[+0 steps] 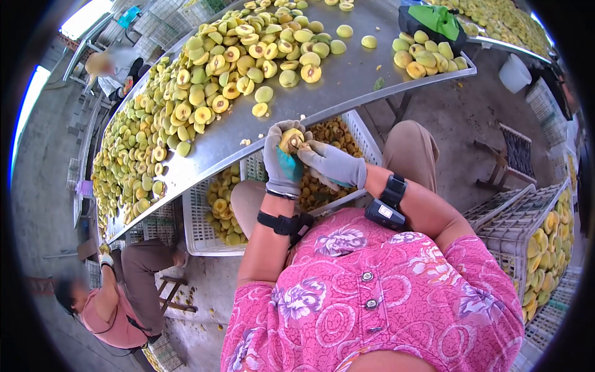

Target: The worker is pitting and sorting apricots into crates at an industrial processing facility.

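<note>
My left hand (pixel 282 162), in a grey and teal glove, grips a yellow peach half (pixel 291 139) at the metal table's (pixel 347 80) near edge. Fingertips of my right hand (pixel 333 165), in a grey glove, press against the fruit's cut face. Whether a tool is in that hand is hidden. Both hands hover above a white plastic crate (pixel 197 217) holding peach halves on the left side and pits on the right.
A large heap of green-yellow peach halves (pixel 186 105) covers the table. Another pile (pixel 424 56) lies at the right by a green bag (pixel 437 18). Crates of fruit (pixel 545 242) stand at my right. A seated person (pixel 118 304) works lower left; another (pixel 114 68) sits beyond the table.
</note>
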The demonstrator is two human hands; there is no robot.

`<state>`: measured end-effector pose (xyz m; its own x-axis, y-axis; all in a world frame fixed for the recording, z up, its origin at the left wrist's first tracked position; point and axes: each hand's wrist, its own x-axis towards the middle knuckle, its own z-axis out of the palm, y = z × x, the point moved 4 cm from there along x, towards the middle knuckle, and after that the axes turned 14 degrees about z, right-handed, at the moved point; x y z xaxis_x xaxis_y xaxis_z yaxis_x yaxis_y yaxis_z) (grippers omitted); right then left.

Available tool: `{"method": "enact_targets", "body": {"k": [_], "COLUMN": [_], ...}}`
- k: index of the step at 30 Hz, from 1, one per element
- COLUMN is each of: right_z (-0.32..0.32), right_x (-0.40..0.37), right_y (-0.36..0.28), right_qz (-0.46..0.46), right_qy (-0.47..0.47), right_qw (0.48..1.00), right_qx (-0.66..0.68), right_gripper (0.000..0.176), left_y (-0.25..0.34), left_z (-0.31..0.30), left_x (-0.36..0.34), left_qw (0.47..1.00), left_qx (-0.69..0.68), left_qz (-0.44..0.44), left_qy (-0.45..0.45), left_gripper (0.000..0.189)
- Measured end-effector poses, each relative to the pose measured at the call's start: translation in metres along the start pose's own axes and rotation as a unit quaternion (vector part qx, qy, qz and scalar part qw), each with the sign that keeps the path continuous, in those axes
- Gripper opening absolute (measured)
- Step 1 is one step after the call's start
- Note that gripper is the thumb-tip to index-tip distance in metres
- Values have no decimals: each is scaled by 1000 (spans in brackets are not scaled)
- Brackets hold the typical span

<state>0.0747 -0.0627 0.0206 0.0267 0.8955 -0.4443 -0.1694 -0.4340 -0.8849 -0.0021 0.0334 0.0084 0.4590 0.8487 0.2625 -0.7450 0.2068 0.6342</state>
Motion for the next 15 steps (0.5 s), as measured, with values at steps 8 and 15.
{"method": "enact_targets", "body": {"k": [8,15], "right_z": [4,4], "right_x": [0,0], "right_y": [14,23], "right_qz": [72,108], "right_qy": [-95,-177], "right_qw": [992,975], "right_qx": [52,79], "right_gripper": [29,32], "left_y": [0,5], "left_z": [-3,7], "left_x": [-1,-5], "left_qw": [989,995], "left_qx": [136,25], "left_qz": [-24,-93], "left_qy": [57,36], "left_gripper": [51,51]}}
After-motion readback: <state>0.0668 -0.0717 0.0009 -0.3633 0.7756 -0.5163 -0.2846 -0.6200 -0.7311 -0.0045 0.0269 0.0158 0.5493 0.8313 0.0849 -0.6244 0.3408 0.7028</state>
